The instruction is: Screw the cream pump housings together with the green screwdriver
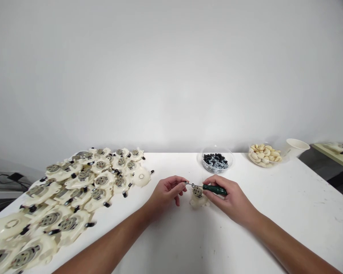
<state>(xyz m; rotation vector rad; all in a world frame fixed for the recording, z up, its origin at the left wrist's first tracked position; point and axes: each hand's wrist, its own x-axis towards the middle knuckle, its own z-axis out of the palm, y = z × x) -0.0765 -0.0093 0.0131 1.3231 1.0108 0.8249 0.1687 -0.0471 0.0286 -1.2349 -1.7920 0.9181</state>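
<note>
My right hand (227, 194) is closed around the dark green handle of a screwdriver (215, 189), whose thin shaft points left. At the shaft's tip, the thumb and forefinger of my left hand (171, 189) pinch a small screw, mostly hidden by the fingers. Just below the shaft, a cream plastic motor housing (199, 201) lies on the white table (188, 243), with a grey slotted motor face turned up. Part of it is behind my right fingers.
Many similar motor housings (100, 180) with black fittings are heaped across the left side. A clear bowl (216, 169) of black pieces and silvery screws stands behind my hands. Farther right are a bowl of cream plastic parts (264, 156) and a white cup (295, 147).
</note>
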